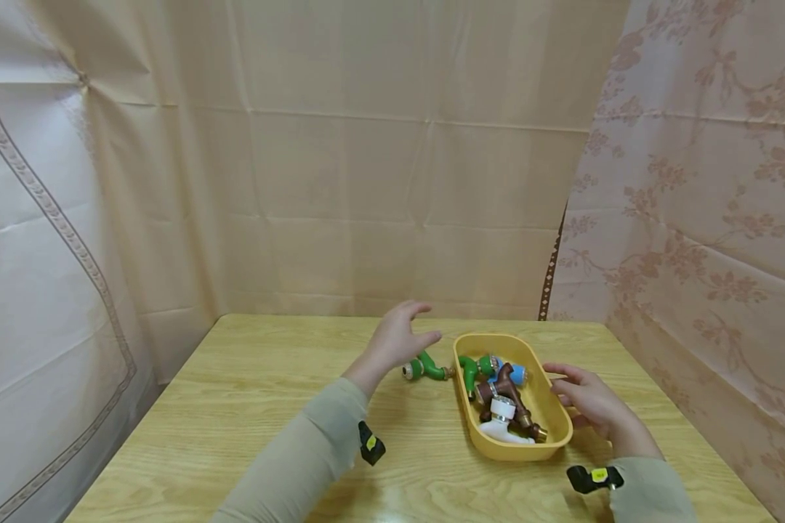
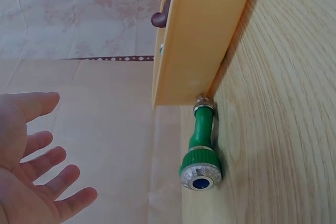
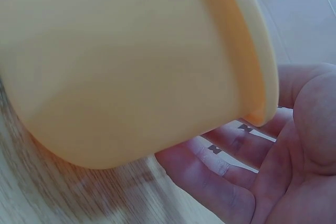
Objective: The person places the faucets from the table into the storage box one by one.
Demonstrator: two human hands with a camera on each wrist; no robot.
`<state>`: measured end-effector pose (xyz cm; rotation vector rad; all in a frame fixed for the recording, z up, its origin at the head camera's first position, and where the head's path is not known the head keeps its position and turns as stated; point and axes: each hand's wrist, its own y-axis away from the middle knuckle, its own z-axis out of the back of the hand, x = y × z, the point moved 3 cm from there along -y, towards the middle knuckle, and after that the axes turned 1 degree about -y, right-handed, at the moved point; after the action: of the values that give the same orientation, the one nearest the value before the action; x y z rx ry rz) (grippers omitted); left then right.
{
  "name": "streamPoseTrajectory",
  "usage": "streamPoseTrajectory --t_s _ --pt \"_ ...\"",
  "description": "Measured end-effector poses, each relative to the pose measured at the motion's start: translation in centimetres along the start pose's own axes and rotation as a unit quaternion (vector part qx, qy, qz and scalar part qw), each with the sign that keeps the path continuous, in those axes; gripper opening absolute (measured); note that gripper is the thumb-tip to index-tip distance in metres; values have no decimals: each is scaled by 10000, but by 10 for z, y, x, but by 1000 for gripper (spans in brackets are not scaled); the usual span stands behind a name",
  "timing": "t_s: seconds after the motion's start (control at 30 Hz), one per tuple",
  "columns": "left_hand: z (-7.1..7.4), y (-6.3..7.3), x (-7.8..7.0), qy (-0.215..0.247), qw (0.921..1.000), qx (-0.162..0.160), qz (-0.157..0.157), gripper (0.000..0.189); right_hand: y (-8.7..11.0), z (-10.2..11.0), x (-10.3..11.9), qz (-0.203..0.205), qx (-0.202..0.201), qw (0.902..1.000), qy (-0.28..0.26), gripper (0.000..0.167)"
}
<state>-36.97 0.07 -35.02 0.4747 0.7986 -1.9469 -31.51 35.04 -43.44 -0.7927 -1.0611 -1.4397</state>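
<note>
Left hand (image 1: pixel 395 341): spread, holding nothing; lower your fingers onto the green plastic tap (image 1: pixel 425 368).
Right hand (image 1: pixel 592 402): relaxed; steady the yellow oval plastic tray (image 1: pixel 559 425).

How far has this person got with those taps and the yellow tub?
Looks early, or nearly over; I cannot tell which. One green tap lies on the table against the yellow tub. The open left hand hovers over it, holding nothing. The right hand rests at the tub's far side with straight fingers. Another green tap, a blue, a brown and a white one sit inside.
</note>
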Motion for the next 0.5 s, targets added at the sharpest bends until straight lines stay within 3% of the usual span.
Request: streamPoseTrajectory --t_s 0.5 --pt "-9 1 25 252 9992 -26 314 58 0 0 0 -56 4 10000 -20 59"
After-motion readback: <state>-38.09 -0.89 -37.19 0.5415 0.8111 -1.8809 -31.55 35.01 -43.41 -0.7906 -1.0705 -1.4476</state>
